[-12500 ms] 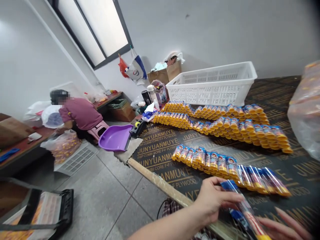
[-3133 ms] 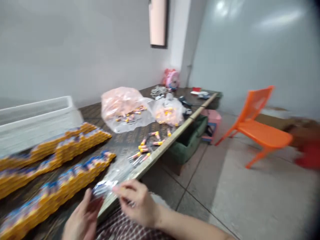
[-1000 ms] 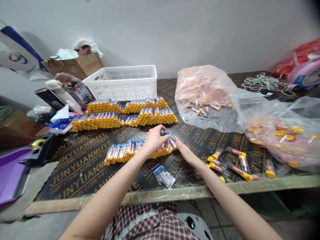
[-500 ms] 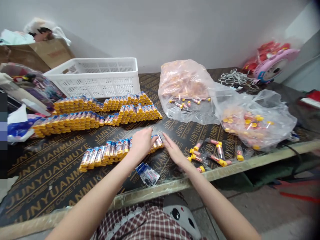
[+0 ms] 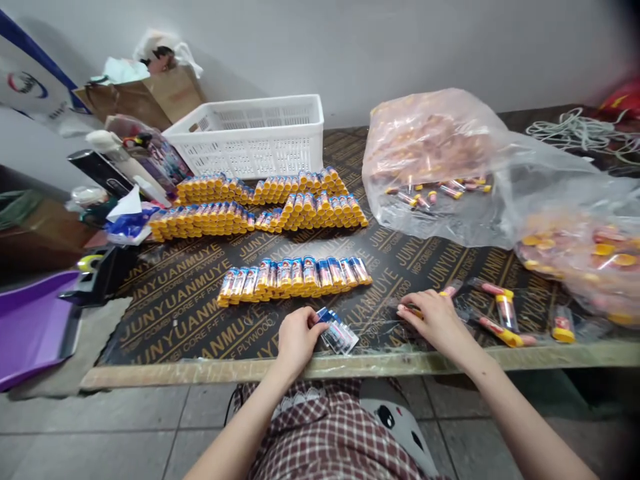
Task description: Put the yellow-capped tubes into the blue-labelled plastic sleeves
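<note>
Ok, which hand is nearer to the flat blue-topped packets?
Left. The left hand has its fingertips at the left edge of the packets; the right hand is off to their right, by loose yellow-capped tubes.

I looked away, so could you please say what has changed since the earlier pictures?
The left hand has moved back from the front tube row to touch the flat packets; the right hand has moved right, from the row's end to the loose tubes. The white basket and rear tube rows stayed put.
</note>
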`<state>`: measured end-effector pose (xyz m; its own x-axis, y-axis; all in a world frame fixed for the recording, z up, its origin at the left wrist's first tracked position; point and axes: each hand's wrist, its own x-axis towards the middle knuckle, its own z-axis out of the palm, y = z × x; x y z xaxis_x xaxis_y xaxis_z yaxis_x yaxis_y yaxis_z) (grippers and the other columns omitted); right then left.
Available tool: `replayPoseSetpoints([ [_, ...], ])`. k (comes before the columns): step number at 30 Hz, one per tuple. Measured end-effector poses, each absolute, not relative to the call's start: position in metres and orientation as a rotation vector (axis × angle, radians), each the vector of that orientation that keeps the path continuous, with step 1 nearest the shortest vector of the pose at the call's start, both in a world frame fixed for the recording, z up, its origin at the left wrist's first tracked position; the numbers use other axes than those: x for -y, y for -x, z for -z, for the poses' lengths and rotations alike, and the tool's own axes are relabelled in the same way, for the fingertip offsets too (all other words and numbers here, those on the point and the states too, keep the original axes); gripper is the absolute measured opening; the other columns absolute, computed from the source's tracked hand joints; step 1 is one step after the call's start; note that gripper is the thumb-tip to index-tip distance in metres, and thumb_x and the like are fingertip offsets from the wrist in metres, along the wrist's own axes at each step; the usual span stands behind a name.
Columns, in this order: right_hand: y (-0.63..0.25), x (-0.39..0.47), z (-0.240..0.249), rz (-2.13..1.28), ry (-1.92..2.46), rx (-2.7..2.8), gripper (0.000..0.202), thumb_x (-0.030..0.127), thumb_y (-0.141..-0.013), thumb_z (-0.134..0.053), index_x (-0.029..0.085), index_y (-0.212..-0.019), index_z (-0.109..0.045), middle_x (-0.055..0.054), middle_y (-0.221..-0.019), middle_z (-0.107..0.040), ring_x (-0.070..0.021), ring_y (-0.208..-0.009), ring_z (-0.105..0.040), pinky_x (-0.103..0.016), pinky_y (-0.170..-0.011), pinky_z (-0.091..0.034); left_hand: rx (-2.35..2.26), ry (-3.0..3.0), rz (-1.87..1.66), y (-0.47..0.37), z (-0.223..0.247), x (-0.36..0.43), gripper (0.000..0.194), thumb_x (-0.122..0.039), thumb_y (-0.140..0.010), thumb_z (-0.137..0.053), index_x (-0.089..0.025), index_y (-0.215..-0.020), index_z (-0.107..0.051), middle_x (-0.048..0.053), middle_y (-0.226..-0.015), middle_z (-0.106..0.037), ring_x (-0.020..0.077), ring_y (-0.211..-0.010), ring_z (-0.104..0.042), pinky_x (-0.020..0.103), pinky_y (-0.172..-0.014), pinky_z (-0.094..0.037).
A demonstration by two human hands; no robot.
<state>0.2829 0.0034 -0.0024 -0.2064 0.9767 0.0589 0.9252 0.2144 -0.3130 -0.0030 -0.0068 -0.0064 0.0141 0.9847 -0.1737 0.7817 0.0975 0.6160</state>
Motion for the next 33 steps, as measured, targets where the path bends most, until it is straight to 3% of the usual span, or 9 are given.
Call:
replayPoseSetpoints([
  [3,-0.266,0.001,-0.009,-0.57,1.724,2.062,0.02,0.036,-0.089,-0.047,0.021,-0.09,-0.06,-0.005,-0.084,-0.066,-0.021,-0.08,-0.059,-0.035,-0.074,-0.044,-1.812,-1.779,-0.444,0.004,0.002,0.005,0.015,-0.03,-0.079,-0.062,-0.019,-0.07,-0.066,0.002,-0.071,-0.067,0.0155,-0.067,-0.058,0.024,-0.061,-0.035],
  [7,-0.242,0.009,-0.015,-0.692,1.577,1.877,0.023,0.035,-0.092,-0.042,0.021,-0.098,-0.059,-0.007,-0.097,-0.064,-0.0207,-0.092,-0.06,-0.033,-0.081,-0.046,-1.787,-1.938,-0.337,0.007,-0.002,0.006,0.019,-0.028,-0.085,-0.054,-0.02,-0.078,-0.07,0.004,-0.081,-0.069,0.0173,-0.076,-0.061,0.026,-0.069,-0.038],
  [12,-0.225,0.017,-0.007,-0.692,1.57,1.676,0.02,0.035,-0.084,-0.057,0.021,-0.098,-0.056,-0.005,-0.09,-0.062,-0.0203,-0.083,-0.06,-0.033,-0.075,-0.047,-1.828,-2.006,-0.323,0.005,-0.002,0.009,0.017,-0.024,-0.086,-0.051,-0.022,-0.098,-0.063,0.005,-0.085,-0.068,0.0191,-0.078,-0.062,0.027,-0.068,-0.038],
  [17,-0.215,0.025,-0.011,-0.645,1.46,1.64,0.011,0.031,-0.083,-0.059,0.021,-0.085,-0.061,-0.006,-0.088,-0.062,-0.0201,-0.082,-0.059,-0.033,-0.073,-0.049,-1.83,-1.985,-0.534,0.005,-0.002,0.011,0.006,-0.018,-0.079,-0.057,-0.02,-0.073,-0.057,0.003,-0.078,-0.062,0.0175,-0.075,-0.058,0.026,-0.068,-0.038],
  [21,-0.209,0.035,-0.016,-0.691,1.385,1.569,0.014,0.027,-0.085,-0.057,0.024,-0.096,-0.065,-0.007,-0.102,-0.058,-0.0202,-0.096,-0.058,-0.031,-0.076,-0.052,-1.646,-1.529,-0.883,0.007,-0.002,0.01,0.013,-0.02,-0.073,-0.062,-0.018,-0.065,-0.052,-0.001,-0.066,-0.057,0.0128,-0.063,-0.054,0.024,-0.061,-0.04],
  [24,-0.203,0.045,-0.015,-0.776,1.362,1.479,0.021,0.025,-0.085,-0.058,0.026,-0.105,-0.065,-0.006,-0.107,-0.057,-0.0186,-0.097,-0.059,-0.029,-0.076,-0.054,-1.427,-0.967,-1.052,0.006,-0.004,0.008,0.018,-0.025,-0.067,-0.07,-0.017,-0.07,-0.054,-0.004,-0.056,-0.057,0.0102,-0.055,-0.053,0.022,-0.058,-0.043],
  [28,-0.193,0.057,-0.012,-0.78,1.325,1.412,0.024,0.022,-0.084,-0.06,0.026,-0.108,-0.062,-0.005,-0.106,-0.061,-0.0173,-0.09,-0.062,-0.031,-0.077,-0.055,-1.235,-0.491,-1.107,0.004,-0.006,0.006,0.033,-0.027,-0.055,-0.08,-0.012,-0.079,-0.064,0.001,-0.066,-0.066,0.0103,-0.058,-0.059,0.024,-0.06,-0.051],
  [33,-0.185,0.065,-0.011,-0.658,1.311,1.478,0.025,0.019,-0.083,-0.061,0.025,-0.106,-0.064,-0.007,-0.105,-0.065,-0.0217,-0.092,-0.062,-0.037,-0.078,-0.054,-1.18,-0.286,-1.153,0.002,-0.007,0.005,0.034,-0.028,-0.047,-0.086,-0.011,-0.07,-0.068,0.002,-0.066,-0.068,0.0099,-0.058,-0.06,0.023,-0.059,-0.052],
])
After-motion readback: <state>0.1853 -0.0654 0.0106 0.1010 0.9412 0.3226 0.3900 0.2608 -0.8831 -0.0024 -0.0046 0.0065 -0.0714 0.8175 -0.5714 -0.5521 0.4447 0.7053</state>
